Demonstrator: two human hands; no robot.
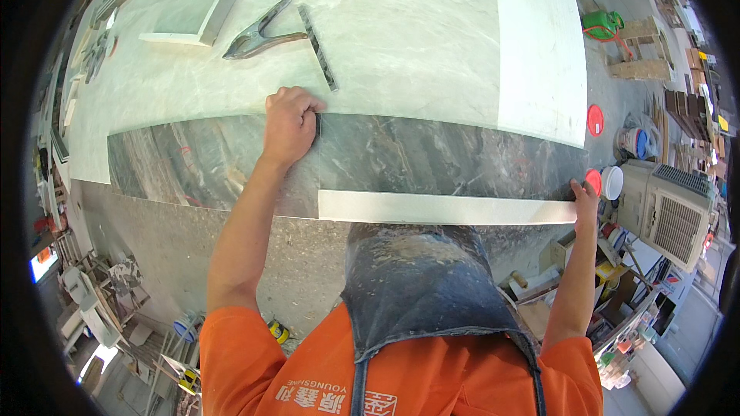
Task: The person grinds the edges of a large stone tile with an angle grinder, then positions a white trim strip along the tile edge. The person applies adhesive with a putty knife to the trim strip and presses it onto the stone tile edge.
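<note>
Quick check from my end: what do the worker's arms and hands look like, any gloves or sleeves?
No gloves: the left hand and right hand are bare. Both forearms are uncovered; short orange sleeves end near the elbows. A stained blue denim apron hangs between the arms.

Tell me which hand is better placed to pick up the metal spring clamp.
Left. The left hand rests on the dark grey stone strip, close below the metal spring clamp; the right hand holds the strip's far end.
</note>
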